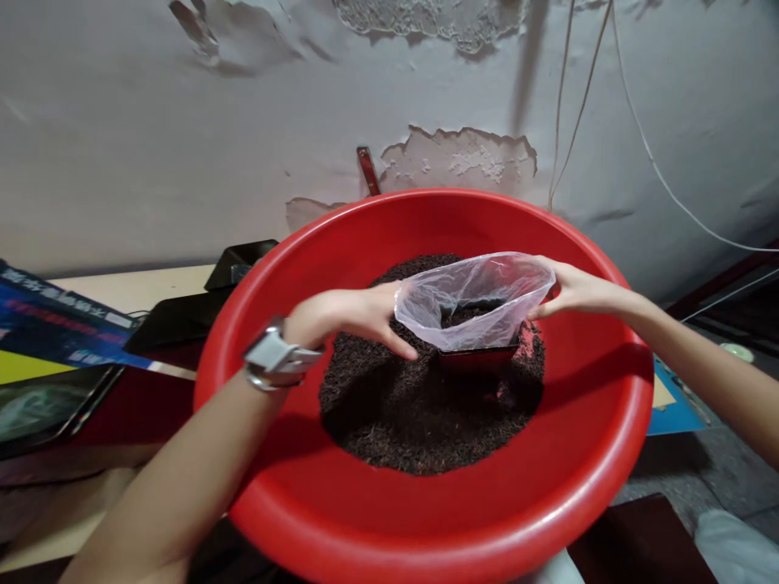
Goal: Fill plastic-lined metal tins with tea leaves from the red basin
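A: Where is the clear plastic bag (471, 298)?

B: Near the middle of the red basin (426, 503), mouth held wide over a dark red box (480, 357) set in the heap of dark loose leaves (414, 405); the left hand (346, 318) pinches its rim at 9 o'clock; the right hand (575, 292) grips it at 3 o'clock.

A: How far along?

B: I judge it early; only a little dark leaf shows inside the bag; most remains in the basin.

A: Any writing?

B: The blue printed sheet (54, 324) at 9 o'clock carries text, too blurred to read; the wristwatch (277, 357) shows no legible brand.
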Motion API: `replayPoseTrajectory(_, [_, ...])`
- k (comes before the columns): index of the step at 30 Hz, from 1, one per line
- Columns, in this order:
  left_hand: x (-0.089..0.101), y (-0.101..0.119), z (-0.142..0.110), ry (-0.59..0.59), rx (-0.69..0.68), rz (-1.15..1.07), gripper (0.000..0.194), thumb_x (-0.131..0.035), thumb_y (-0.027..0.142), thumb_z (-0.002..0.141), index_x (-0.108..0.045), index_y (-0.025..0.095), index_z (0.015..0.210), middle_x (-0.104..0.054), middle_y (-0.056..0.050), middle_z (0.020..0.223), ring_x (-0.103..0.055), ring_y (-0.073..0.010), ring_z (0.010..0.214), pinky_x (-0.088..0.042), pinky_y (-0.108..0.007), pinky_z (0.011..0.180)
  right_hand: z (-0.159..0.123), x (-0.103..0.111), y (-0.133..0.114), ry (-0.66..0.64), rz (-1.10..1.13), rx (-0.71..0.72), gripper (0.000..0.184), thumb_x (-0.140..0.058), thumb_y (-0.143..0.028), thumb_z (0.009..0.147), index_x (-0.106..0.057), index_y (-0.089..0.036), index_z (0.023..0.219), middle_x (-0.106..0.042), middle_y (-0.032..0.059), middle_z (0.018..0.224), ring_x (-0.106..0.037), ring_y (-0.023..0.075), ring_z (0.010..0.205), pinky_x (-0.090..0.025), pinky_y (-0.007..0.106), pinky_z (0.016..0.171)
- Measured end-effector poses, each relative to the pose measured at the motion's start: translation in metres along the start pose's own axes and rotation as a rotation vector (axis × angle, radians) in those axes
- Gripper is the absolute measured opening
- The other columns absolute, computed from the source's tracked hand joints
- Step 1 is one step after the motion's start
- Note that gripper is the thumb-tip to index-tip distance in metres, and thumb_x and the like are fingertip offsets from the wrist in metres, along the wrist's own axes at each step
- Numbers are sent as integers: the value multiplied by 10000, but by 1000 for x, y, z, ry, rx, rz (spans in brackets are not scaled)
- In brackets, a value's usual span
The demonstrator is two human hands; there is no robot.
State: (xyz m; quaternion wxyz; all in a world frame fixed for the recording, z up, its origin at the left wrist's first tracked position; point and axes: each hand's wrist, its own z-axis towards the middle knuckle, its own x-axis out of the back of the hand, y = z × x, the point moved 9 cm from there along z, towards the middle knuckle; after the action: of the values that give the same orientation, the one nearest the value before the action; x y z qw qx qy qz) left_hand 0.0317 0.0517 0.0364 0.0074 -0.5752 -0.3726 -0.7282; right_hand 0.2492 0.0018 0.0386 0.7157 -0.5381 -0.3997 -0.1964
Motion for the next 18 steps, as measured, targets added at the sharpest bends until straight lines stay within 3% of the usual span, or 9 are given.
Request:
replayPoseTrajectory(2, [-24,19,13,-23,-93,-74,763,-795,431,447,-563,197,1135,-608,-108,1152,-510,-272,1147,-423,-346,928,9,-13,-5,8,121,-14,565,-702,-452,640,-564,-185,1118,-618,70,1072,-582,208,961,-473,317,792])
replayPoseTrajectory(4, [-35,37,23,83,-161,-126,855,-798,416,464,-493,184,1228,-531,-139,1256,-421,-289,1237,-380,-396,985,17,-23,-10,50,194,-71,343,-655,-432,689,-619,-150,881,-641,36,794,-605,171,737,-471,291,667])
replayPoseTrajectory(7, [-53,50,35,161,-199,-200,835,-775,411,531,-451,190,1268,-493,-128,1301,-430,-276,1226,-354,-417,1010,28,-31,-23,146,282,-112,246,-576,-388,751,-593,-142,755,-601,13,653,-571,135,597,-441,259,578])
replayPoseTrajectory(11, [-78,29,51,223,50,-356,566,-673,461,654,-567,114,1089,-642,-53,1001,-584,-222,954,-456,-297,773,37,-35,-48,208,168,-81,220,-481,-301,817,-608,-122,801,-646,57,792,-572,142,711,-436,249,628])
replayPoseTrajectory(14, [-79,17,59,351,133,-449,465,-594,427,718,-569,96,1045,-639,-77,1012,-590,-206,932,-464,-292,750,30,-36,-67,155,-36,0,246,-418,-249,857,-621,-115,893,-661,80,867,-588,161,772,-459,285,695])
replayPoseTrajectory(16, [-80,18,65,347,127,-423,376,-513,394,778,-562,122,1033,-630,-115,1057,-584,-208,962,-474,-347,776,17,-33,-87,167,-237,193,256,-425,-212,853,-605,-123,1012,-640,113,1032,-585,201,924,-466,345,799])
replayPoseTrajectory(18, [-80,20,71,291,114,-350,298,-485,358,806,-576,148,997,-625,-127,1079,-559,-226,1017,-447,-420,788,0,-38,-103,182,-495,454,341,-430,-142,841,-542,-149,1163,-528,120,1265,-479,238,1158,-403,420,948])
